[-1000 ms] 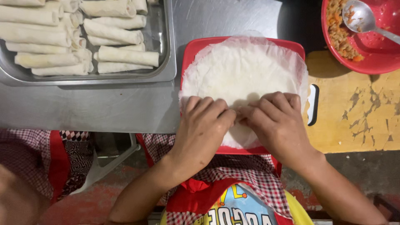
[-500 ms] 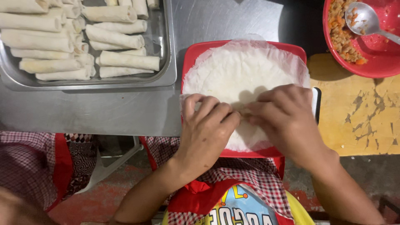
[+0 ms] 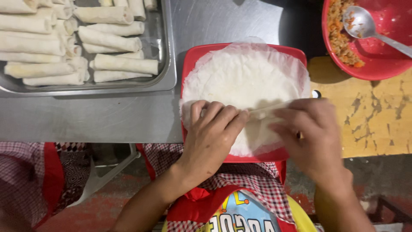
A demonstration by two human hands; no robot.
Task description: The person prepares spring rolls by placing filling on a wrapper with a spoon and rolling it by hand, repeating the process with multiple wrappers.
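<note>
A stack of thin white round wrappers (image 3: 240, 79) lies on a red square plate (image 3: 195, 58). My left hand (image 3: 212, 131) and my right hand (image 3: 311, 133) both press on the near edge of the top wrapper, which is folded over into a narrow roll (image 3: 264, 112) between my fingertips. The fingers of both hands curl over that roll. What is inside the roll is hidden.
A metal tray (image 3: 167, 64) at the back left holds several finished white rolls (image 3: 111, 41). A red bowl (image 3: 382, 64) at the back right contains orange filling (image 3: 341, 36) and a metal spoon (image 3: 365, 25). A steel tabletop (image 3: 107, 120) and a yellow wooden surface (image 3: 377, 120) lie beneath.
Both hands have slid a little away from my body over the wrapper, and my right hand has shifted right. The folded edge now shows as a narrow roll between the fingers.
</note>
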